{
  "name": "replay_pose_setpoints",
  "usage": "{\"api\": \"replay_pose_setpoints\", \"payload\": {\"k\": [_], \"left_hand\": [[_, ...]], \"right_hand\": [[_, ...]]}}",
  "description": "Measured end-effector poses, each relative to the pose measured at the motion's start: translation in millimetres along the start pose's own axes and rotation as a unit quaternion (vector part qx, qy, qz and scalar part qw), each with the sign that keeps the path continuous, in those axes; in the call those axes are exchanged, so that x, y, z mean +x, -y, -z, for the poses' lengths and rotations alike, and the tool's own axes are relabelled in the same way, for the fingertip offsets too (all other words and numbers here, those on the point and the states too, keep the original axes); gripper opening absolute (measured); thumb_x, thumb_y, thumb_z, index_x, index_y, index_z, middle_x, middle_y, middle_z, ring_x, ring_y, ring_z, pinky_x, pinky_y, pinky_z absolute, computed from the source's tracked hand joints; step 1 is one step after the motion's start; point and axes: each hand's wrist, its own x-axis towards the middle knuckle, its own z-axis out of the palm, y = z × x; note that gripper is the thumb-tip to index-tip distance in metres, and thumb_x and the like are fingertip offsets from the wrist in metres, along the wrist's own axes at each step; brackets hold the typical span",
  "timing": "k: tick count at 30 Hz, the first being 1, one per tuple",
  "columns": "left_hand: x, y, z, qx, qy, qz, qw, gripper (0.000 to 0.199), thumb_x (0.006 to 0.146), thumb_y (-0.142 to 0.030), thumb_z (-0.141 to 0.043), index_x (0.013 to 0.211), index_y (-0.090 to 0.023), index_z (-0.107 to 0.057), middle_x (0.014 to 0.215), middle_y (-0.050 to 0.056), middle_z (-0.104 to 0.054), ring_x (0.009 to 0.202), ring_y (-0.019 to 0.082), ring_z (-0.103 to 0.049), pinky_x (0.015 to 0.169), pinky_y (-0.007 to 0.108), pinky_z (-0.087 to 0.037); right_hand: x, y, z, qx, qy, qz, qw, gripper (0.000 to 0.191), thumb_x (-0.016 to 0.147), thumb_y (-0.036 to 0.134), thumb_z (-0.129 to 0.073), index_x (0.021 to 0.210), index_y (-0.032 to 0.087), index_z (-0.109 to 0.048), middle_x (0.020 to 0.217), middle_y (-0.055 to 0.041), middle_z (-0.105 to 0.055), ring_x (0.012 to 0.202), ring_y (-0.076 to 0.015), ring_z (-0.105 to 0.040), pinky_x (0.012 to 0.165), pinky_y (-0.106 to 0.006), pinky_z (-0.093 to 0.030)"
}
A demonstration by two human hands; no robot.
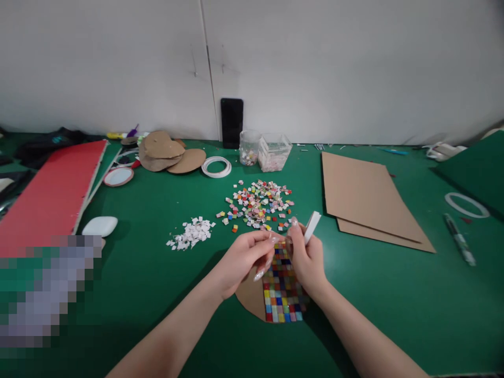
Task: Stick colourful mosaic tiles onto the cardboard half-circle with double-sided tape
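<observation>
Green tabletop [149, 278] bears a part-tiled cardboard disc [251, 295], left side bare; right hand [310, 261] grips white strip [312, 226], grip of left hand [247, 257] unclear.

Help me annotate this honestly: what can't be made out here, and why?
All in the head view:
- Whether the left hand pinches anything: too small, masked by its fingers.
- Lower end of the white strip: hidden inside the right hand.
- Some mosaic tiles: covered by the hands.
- Near end of the red board: lost under pixelation.
- Any lettering on the pen: too small.
</observation>
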Motion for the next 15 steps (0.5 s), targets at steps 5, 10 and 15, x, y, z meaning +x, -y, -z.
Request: {"api": "replay_pose_setpoints", "payload": {"k": [5, 10, 15], "left_hand": [[0.2, 0.9, 0.1, 0.055, 0.028, -0.005, 0.998, 0.025, 0.085, -0.031, -0.049, 0.095, -0.013, -0.063, 0.050, -0.006, -0.042, 0.042, 0.005, -0.034, 0.045, 0.019, -0.030], [1.1, 5.8, -1.8, 0.114, 0.027, 0.023, 0.993, 0.024, 0.081, -0.038, -0.053, 0.086, -0.015, -0.061, 0.052, -0.006, -0.048, 0.038, 0.005, -0.039, 0.041, 0.018, -0.031], [0.6, 8.4, -2.6, 0.168, 0.014, 0.010, 0.986, 0.029, 0.082, -0.043, -0.051, 0.072, -0.017, -0.055, 0.052, -0.005, -0.051, 0.037, 0.004, -0.040, 0.039, 0.017, -0.031]], "right_hand": [[7.4, 7.1, 1.4, 0.055, -0.044, -0.039, 0.997, 0.044, 0.088, 0.048, -0.042, 0.055, 0.021, -0.035, 0.044, 0.0075, -0.030, 0.038, -0.0076, -0.028, 0.037, -0.022, -0.024], [9.0, 8.5, 1.4, 0.081, -0.037, -0.063, 0.994, 0.044, 0.087, 0.048, -0.045, 0.054, 0.021, -0.036, 0.042, 0.0078, -0.032, 0.035, -0.0066, -0.027, 0.034, -0.022, -0.021], [8.9, 6.0, 1.6, 0.093, -0.034, -0.060, 0.993, 0.043, 0.087, 0.047, -0.045, 0.055, 0.020, -0.037, 0.042, 0.0079, -0.032, 0.036, -0.0064, -0.028, 0.035, -0.022, -0.022]]}}
